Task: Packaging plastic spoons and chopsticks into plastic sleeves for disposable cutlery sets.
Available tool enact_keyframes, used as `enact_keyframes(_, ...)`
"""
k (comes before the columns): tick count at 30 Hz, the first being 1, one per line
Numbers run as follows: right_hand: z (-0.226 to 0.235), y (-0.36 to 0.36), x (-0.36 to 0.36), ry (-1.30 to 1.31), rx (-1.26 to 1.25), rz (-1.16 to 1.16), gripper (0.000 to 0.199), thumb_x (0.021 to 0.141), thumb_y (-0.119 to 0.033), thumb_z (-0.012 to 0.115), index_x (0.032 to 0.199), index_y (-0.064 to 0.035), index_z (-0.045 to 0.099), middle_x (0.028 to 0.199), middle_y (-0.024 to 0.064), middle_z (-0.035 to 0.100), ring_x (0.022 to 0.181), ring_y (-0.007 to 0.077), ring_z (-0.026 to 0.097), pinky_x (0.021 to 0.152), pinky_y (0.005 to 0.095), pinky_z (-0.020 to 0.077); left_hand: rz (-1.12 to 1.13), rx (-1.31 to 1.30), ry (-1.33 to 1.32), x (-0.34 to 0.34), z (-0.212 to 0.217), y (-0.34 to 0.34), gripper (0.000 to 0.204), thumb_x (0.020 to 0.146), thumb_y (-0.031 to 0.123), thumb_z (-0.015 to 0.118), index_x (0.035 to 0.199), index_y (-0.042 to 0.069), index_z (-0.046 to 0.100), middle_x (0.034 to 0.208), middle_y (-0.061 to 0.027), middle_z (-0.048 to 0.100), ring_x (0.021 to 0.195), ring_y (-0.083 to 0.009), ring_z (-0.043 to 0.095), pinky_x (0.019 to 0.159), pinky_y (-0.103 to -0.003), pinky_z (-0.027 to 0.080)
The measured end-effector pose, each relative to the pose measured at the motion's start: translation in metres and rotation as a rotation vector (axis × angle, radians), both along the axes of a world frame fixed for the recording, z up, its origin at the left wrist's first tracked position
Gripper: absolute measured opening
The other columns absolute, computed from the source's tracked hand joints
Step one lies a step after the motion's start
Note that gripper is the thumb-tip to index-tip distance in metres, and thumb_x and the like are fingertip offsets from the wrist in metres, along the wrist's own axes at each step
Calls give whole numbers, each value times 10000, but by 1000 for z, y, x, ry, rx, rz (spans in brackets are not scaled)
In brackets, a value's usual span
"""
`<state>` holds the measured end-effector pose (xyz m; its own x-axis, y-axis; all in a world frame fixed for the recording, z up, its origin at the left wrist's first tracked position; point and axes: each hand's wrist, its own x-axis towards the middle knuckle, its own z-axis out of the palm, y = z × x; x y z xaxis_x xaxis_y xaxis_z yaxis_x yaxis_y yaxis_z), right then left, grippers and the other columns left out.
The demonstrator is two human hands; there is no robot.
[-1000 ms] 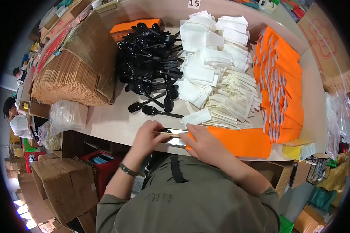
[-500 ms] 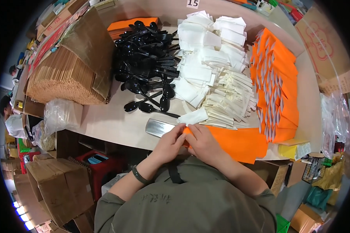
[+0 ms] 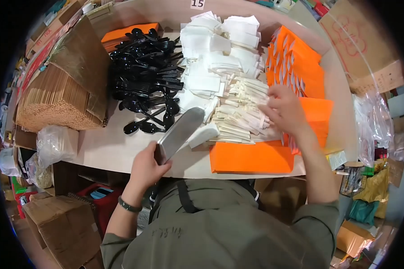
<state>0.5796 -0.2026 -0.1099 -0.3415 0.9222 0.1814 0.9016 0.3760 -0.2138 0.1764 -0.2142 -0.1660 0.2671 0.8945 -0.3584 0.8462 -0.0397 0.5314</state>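
Note:
Shut around one end of a silver, round-ended metal piece [image 3: 182, 132], my left hand [image 3: 147, 168] holds it tilted above the table's front edge. My right hand [image 3: 283, 110] hovers by the right side of the pile of thin cream-white paper packets [image 3: 240, 114], fingers parted and slightly curled, nothing visible in them. Orange paper sleeves [image 3: 289, 58] lie overlapped beside that hand. A flat orange sleeve [image 3: 251, 158] rests along the table's front edge. Between the metal piece and the packets lies a folded white napkin [image 3: 205, 134].
Black plastic spoons [image 3: 141, 67] are heaped left of stacked white napkins [image 3: 202, 45]. Farther left, a cardboard box [image 3: 83, 62] holds packed brown paper pieces [image 3: 54, 101]. Clear plastic bags [image 3: 56, 143] hang at the left edge; a large carton [image 3: 359, 49] stands at right.
My hands have parted from the orange sleeve. My left hand has picked up the metal piece from the table, and my right hand has moved up and right. The view has shifted.

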Motion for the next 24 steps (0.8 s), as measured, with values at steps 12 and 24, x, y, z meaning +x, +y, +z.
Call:
enact_keyframes(12,-67,-79,-119,146,-80,172,415,850,-402,698,969,-9,635,1107,222,618,1048,392,600,908,480,481,-401,-411,-538,53,-3,-19,459,760,149,754,1170,26,590,882,-111,635,801,-195,606,781,-331,516)
enact_keyframes(24,-85,-64,-145,281,-499,-422,214,851,-243,616,813,-37,658,704,171,659,699,372,659,635,481,517,-350,195,-71,-15,-24,-22,648,665,141,839,1253,90,571,965,-136,635,900,-343,642,771,-413,529)
